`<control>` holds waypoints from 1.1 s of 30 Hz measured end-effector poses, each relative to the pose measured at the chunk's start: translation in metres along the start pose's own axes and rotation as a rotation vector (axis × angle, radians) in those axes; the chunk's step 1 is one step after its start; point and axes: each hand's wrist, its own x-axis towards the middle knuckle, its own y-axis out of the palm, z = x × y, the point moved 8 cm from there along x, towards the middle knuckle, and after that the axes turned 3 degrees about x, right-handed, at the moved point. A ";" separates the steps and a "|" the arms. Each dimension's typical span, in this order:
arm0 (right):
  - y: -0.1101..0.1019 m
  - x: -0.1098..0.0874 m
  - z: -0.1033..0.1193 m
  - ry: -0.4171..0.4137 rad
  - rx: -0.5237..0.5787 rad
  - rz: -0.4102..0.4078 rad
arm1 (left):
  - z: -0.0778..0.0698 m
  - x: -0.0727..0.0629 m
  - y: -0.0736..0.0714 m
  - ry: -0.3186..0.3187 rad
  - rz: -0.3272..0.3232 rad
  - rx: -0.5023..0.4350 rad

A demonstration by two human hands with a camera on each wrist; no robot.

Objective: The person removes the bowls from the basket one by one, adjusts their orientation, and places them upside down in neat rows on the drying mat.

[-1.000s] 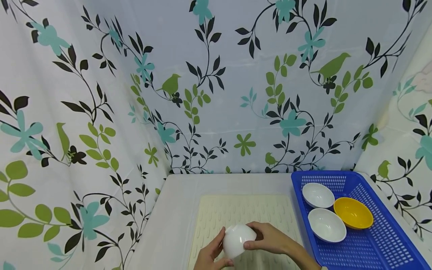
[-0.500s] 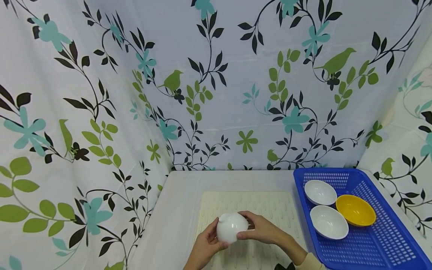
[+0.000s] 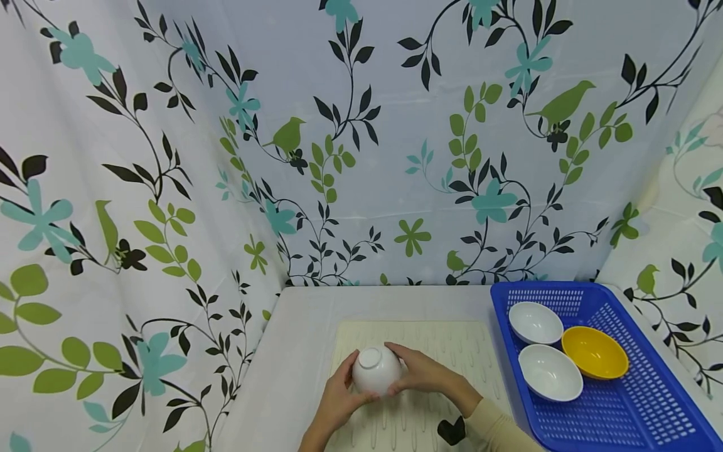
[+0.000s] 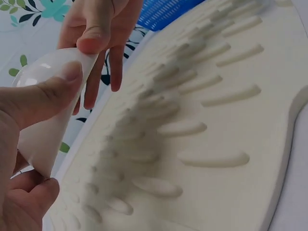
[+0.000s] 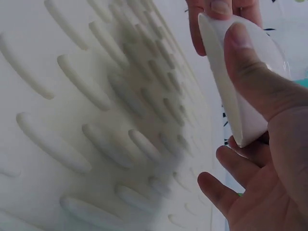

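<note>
A white bowl [image 3: 375,373] is held upside down above the cream ridged mat [image 3: 418,339], its foot ring facing up. My left hand [image 3: 339,398] grips it from the left, thumb on the outer wall and fingers round the rim. From the right my right hand [image 3: 423,374] pinches the same bowl between thumb and fingers. In the left wrist view the bowl [image 4: 45,110] stands apart from the mat, casting a shadow on it. The right wrist view shows my right thumb along the bowl's side [image 5: 248,103], with the lower fingers spread off it.
On the right stands a blue perforated basket [image 3: 638,414]. Inside it sit a white bowl [image 3: 535,322] at the back, another white bowl [image 3: 550,373] in front, and a yellow bowl [image 3: 595,353] beside them. A patterned curtain [image 3: 361,157] surrounds the white table [image 3: 282,376].
Both hands have moved the bowl forward and slightly left. It has been turned so that its base, earlier out of sight, now faces up towards the head camera.
</note>
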 end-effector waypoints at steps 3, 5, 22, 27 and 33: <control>0.006 0.010 -0.007 -0.009 -0.024 -0.026 | 0.009 0.005 -0.001 -0.003 -0.033 0.046; 0.011 0.014 -0.010 -0.021 -0.047 -0.045 | 0.015 0.007 -0.001 -0.009 -0.055 0.073; 0.028 0.028 -0.016 -0.002 -0.196 -0.168 | 0.042 0.027 0.006 -0.055 -0.119 0.129; 0.029 0.030 -0.018 0.010 -0.217 -0.174 | 0.041 0.028 0.005 -0.045 -0.118 0.157; 0.032 0.031 -0.021 0.034 -0.236 -0.172 | 0.041 0.028 0.007 -0.058 -0.100 0.184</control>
